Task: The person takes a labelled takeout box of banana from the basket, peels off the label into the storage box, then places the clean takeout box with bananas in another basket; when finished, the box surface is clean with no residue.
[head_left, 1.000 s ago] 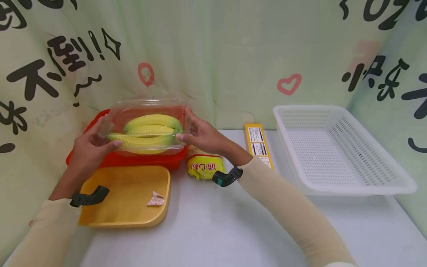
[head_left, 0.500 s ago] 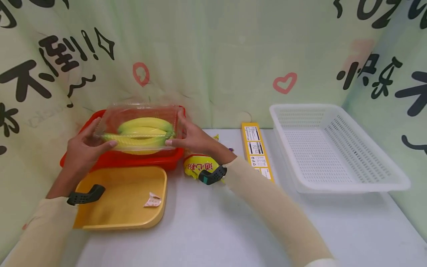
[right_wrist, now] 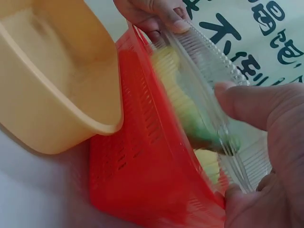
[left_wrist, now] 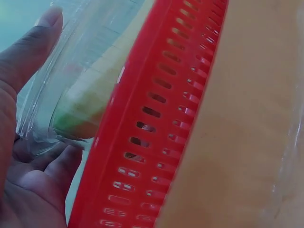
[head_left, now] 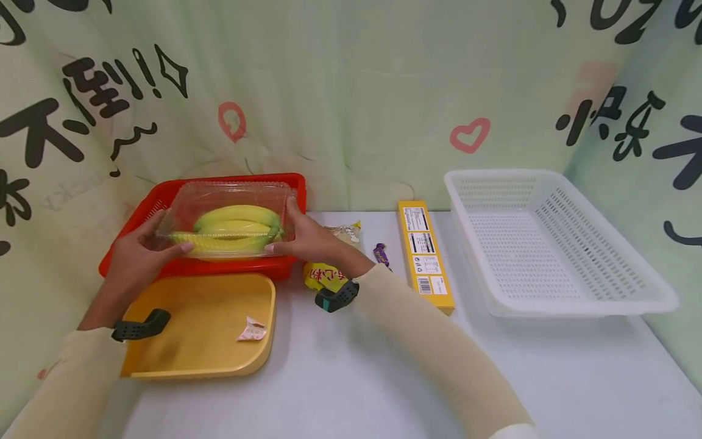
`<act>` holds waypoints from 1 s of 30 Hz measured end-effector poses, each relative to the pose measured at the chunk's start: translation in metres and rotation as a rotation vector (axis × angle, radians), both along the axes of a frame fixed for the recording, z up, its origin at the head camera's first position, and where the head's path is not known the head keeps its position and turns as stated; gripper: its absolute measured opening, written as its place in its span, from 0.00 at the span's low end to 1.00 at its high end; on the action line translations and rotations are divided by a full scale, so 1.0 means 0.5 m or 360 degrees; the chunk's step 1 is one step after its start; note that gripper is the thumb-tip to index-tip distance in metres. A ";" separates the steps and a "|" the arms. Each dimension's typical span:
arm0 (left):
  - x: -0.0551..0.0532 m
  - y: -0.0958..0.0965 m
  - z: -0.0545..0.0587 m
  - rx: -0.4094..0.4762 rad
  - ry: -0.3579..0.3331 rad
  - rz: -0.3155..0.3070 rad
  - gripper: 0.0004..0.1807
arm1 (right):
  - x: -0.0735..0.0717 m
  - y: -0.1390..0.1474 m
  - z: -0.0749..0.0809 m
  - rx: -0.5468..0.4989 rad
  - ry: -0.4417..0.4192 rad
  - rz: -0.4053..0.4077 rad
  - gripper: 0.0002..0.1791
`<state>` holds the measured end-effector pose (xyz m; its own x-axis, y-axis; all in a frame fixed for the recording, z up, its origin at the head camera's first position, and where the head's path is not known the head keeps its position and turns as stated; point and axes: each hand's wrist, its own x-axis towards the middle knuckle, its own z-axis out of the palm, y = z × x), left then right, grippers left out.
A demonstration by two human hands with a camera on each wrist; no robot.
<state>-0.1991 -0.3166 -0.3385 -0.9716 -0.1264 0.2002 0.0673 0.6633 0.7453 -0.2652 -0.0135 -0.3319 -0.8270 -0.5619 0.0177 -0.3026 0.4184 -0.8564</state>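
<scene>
A clear plastic clamshell box with yellow-green bananas inside is held between both hands, over and partly within the red basket. My left hand grips its left end, thumb on top and fingers beneath. At the right end my right hand grips it the same way, its thumb on the lid edge in the right wrist view. The box's lower part dips behind the basket's slotted wall in the left wrist view.
A yellow tray with a pink-white wrapper sits before the basket. Right of it lie a yellow snack packet, partly behind my right wrist, a small purple-wrapped item and a yellow box. A white basket stands at right.
Both hands have lowered the box of bananas toward the red basket, whose back rim now shows above it. My right forearm has shifted left, uncovering the purple-wrapped item and more of the yellow box.
</scene>
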 end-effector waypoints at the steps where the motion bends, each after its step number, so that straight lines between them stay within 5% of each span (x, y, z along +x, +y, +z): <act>1: 0.000 0.000 -0.002 -0.0002 0.0001 -0.0002 0.52 | 0.001 -0.003 0.000 0.0013 -0.0004 -0.0011 0.62; 21: -0.003 -0.008 -0.006 -0.0071 -0.0042 0.0003 0.50 | 0.005 -0.004 0.009 0.0100 0.0024 -0.0035 0.58; 30: -0.003 -0.017 -0.003 -0.0115 -0.0155 -0.0019 0.53 | 0.007 -0.008 0.007 0.0112 0.0010 -0.0039 0.57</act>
<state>-0.2007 -0.3253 -0.3400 -0.9882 -0.1031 0.1129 0.0053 0.7149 0.6992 -0.2620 -0.0176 -0.3283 -0.8404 -0.5417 -0.0156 -0.2971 0.4847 -0.8227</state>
